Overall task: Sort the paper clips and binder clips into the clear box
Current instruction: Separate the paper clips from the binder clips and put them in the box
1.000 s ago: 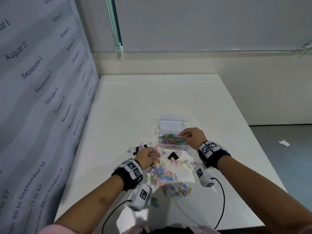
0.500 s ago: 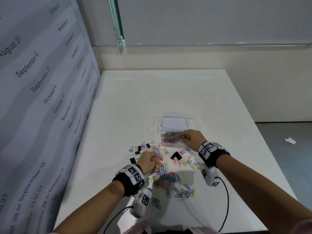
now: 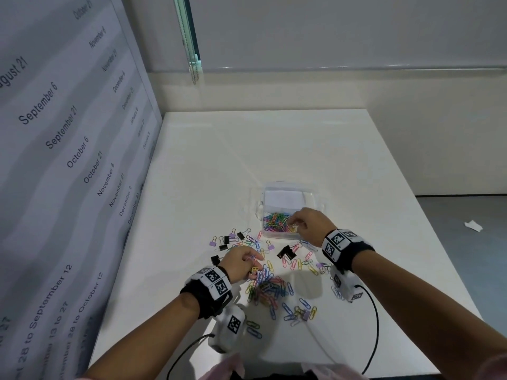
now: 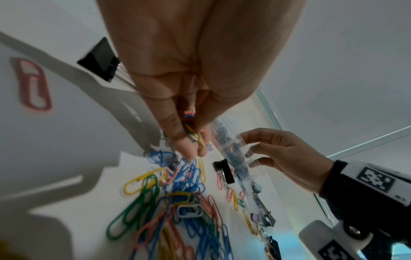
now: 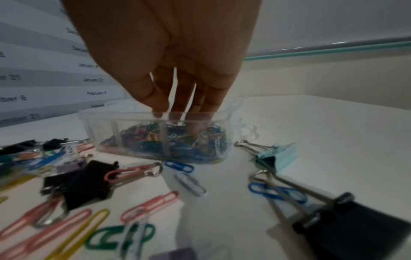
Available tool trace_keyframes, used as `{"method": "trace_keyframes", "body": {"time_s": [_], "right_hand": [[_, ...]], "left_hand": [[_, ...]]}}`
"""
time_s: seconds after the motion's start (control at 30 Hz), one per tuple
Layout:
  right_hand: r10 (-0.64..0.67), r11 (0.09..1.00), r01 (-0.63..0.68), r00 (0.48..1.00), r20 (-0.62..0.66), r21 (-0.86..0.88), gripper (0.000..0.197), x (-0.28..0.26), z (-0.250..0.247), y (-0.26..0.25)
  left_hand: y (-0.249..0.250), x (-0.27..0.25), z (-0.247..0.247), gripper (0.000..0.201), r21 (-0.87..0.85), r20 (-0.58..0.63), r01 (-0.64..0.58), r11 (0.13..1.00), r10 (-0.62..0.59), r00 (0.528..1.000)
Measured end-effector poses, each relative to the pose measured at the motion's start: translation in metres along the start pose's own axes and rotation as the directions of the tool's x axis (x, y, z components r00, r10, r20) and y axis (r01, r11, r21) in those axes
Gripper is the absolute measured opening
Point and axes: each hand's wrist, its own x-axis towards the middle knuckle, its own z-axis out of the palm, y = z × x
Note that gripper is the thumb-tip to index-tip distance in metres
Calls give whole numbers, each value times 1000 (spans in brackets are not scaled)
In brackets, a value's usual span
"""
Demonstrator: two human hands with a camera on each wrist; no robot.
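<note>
The clear box (image 3: 315, 200) stands mid-table; its near compartment holds a heap of coloured paper clips (image 3: 275, 223), its far one white paper. My right hand (image 3: 292, 222) hangs over the near compartment, and its fingers (image 5: 184, 98) point straight down past the box (image 5: 106, 126) rim, nothing seen in them. My left hand (image 3: 253, 266) pinches several paper clips (image 4: 192, 131) at the edge of the loose pile (image 3: 270, 289). Black (image 3: 285, 252) and purple (image 3: 270, 246) binder clips lie between pile and box.
More small binder clips (image 3: 227, 239) lie left of the box. A light blue binder clip (image 5: 278, 156) and a large black one (image 5: 355, 228) lie right of it. A dated wall panel (image 3: 68, 160) borders the table's left edge. Cables (image 3: 375, 325) trail off the near edge.
Both hands stay nearly in place. The right hand's fingers have sunk a little lower into the box; the left hand has dropped slightly toward the pile.
</note>
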Motion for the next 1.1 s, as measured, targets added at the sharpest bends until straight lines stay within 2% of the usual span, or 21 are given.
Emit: {"method": "trace_keyframes", "body": {"time_s": [0.07, 0.17, 0.3, 0.5, 0.57, 0.67, 0.8, 0.97, 1.03, 1.1], "right_hand": [[-59, 998, 59, 998, 9, -34, 32, 0, 5, -4], [-68, 987, 84, 990, 125, -134, 37, -4, 15, -9], [-95, 963, 139, 977, 193, -229, 47, -11, 17, -5], [-17, 902, 52, 996, 85, -428, 28, -22, 6, 11], [-16, 904, 52, 996, 88, -424, 33, -26, 7, 13], [-40, 948, 79, 990, 132, -307, 50, -31, 10, 6], [-72, 972, 95, 991, 115, -217, 52, -34, 14, 0], [-44, 972, 47, 999, 16, -231, 45, -37, 13, 9], [-19, 969, 25, 999, 27, -244, 46, -38, 11, 9], [-22, 948, 45, 997, 78, -315, 51, -36, 10, 8]], "left_hand": [[7, 2, -3, 30, 4, -2, -15, 1000, 15, 1000], [22, 11, -7, 30, 11, -13, -48, 999, 48, 999], [49, 23, -11, 30, 51, -54, -122, 991, 124, 991], [79, 42, -14, 28, 47, -125, -168, 985, 173, 977], [87, 49, -10, 30, 12, -146, -171, 985, 171, 974], [95, 55, 0, 32, -59, -120, -160, 985, 152, 981], [90, 55, 10, 37, -106, -63, -136, 985, 130, 990], [79, 43, -3, 34, -131, -61, -208, 969, 202, 978], [72, 34, -12, 30, -146, -96, -240, 960, 228, 969], [61, 25, -19, 25, -80, -119, -258, 963, 248, 961]]}}
